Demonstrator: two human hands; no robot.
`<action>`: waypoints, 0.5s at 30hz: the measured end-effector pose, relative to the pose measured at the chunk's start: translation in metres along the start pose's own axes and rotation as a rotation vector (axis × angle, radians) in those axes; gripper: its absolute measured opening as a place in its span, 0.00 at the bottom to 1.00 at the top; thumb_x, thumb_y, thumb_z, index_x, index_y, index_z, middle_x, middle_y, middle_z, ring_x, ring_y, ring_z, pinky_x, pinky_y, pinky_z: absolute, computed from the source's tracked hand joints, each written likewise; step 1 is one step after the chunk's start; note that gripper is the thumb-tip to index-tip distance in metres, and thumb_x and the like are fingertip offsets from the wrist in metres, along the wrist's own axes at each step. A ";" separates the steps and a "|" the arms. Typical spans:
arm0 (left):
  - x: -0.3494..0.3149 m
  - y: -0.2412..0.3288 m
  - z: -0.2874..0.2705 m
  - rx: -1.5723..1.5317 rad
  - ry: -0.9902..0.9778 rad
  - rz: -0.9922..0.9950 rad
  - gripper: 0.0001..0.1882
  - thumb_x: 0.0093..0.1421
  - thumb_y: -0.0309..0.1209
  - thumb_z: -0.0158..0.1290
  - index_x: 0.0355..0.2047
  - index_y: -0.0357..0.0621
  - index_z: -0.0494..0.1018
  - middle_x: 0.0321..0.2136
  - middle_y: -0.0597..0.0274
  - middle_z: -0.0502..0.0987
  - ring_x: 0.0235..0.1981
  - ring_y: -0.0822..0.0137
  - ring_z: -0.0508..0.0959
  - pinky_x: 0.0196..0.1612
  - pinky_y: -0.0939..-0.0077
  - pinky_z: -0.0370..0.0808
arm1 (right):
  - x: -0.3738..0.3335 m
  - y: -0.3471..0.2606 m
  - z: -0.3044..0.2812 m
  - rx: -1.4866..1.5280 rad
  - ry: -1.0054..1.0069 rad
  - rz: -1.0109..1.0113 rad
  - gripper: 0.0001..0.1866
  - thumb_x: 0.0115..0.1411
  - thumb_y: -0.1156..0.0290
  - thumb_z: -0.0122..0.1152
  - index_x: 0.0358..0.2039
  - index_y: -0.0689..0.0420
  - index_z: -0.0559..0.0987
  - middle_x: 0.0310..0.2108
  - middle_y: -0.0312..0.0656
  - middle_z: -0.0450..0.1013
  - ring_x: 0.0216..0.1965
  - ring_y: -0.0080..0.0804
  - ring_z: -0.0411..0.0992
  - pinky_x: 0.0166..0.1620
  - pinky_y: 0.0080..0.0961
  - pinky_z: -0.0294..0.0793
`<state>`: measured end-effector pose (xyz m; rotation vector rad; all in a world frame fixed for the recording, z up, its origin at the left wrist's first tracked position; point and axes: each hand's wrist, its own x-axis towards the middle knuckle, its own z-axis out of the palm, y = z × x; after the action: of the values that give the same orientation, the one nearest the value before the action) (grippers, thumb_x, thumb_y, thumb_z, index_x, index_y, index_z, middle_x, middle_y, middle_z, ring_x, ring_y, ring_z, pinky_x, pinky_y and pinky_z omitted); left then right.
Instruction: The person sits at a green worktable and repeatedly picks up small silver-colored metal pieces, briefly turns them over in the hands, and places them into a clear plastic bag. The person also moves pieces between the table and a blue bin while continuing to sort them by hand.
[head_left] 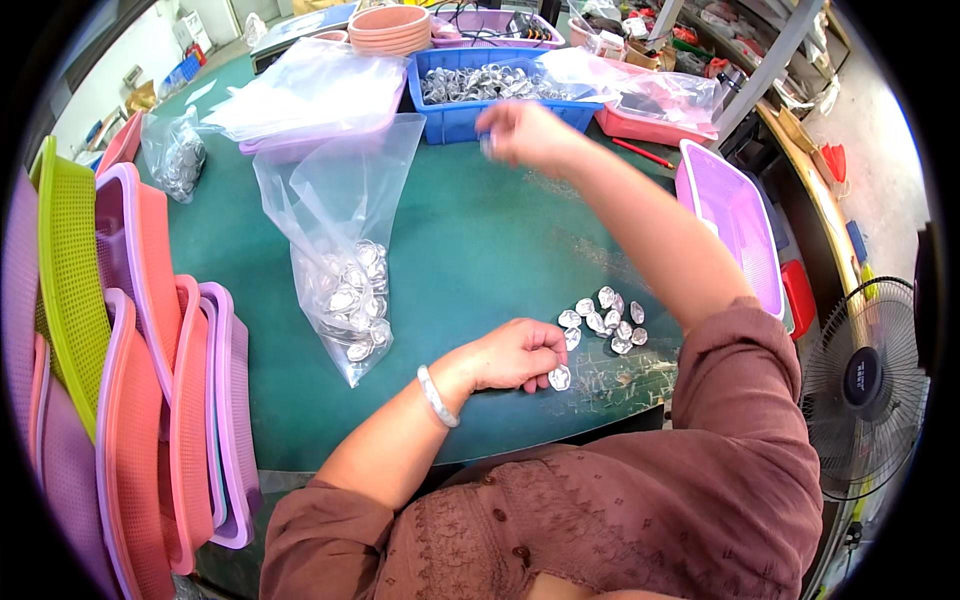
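Observation:
My left hand (517,357), with a pale bangle on its wrist, rests near the table's front edge. Its thumb and fingers pinch a small silvery oval metal piece (560,378). Just right of it lies a loose group of similar silvery pieces (612,318). My right hand (522,134) is stretched far forward, in front of the blue basket (470,127) full of shiny metal parts. Its fingers are curled and blurred, with a small pale glint at the tips that I cannot make out. A clear plastic bag (345,270) with silvery pieces in its bottom lies left of centre.
Stacked purple, orange and green plastic baskets (135,380) crowd the left side. Plastic bags (310,90) and clay-coloured pots (390,32) stand at the back. A purple basket (730,225), a red pen (642,152) and a fan (862,380) are at the right.

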<state>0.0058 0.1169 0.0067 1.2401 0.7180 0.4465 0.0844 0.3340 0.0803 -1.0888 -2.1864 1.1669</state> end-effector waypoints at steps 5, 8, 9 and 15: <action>0.000 0.010 0.004 -0.076 -0.032 0.002 0.05 0.55 0.27 0.45 0.29 0.43 0.71 0.17 0.68 0.72 0.16 0.80 0.70 0.18 0.88 0.65 | 0.062 -0.012 -0.052 0.079 0.545 -0.058 0.27 0.38 0.75 0.68 0.44 0.61 0.73 0.31 0.46 0.74 0.28 0.29 0.72 0.29 0.26 0.73; -0.002 0.005 -0.003 -0.154 0.057 -0.007 0.06 0.56 0.27 0.44 0.29 0.42 0.71 0.18 0.66 0.73 0.16 0.78 0.72 0.17 0.88 0.66 | 0.062 -0.021 -0.038 -0.282 0.484 -0.092 0.22 0.47 0.71 0.62 0.43 0.63 0.72 0.32 0.44 0.74 0.35 0.30 0.72 0.37 0.25 0.73; -0.003 0.002 -0.006 -0.196 0.093 -0.008 0.06 0.57 0.27 0.44 0.30 0.41 0.71 0.18 0.65 0.74 0.16 0.77 0.73 0.17 0.88 0.67 | 0.039 -0.036 -0.030 -0.274 0.380 -0.114 0.19 0.49 0.72 0.60 0.42 0.65 0.72 0.31 0.45 0.74 0.34 0.31 0.72 0.35 0.26 0.73; 0.005 -0.004 -0.015 -0.572 0.494 0.223 0.06 0.58 0.26 0.44 0.32 0.37 0.70 0.22 0.59 0.76 0.18 0.72 0.76 0.18 0.85 0.71 | -0.073 0.010 0.002 0.010 0.021 -0.244 0.20 0.50 0.71 0.59 0.44 0.62 0.73 0.32 0.40 0.74 0.33 0.25 0.71 0.36 0.22 0.72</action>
<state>-0.0012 0.1296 -0.0003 0.6668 0.7911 1.0849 0.1308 0.2782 0.0698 -0.7992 -2.2202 1.0518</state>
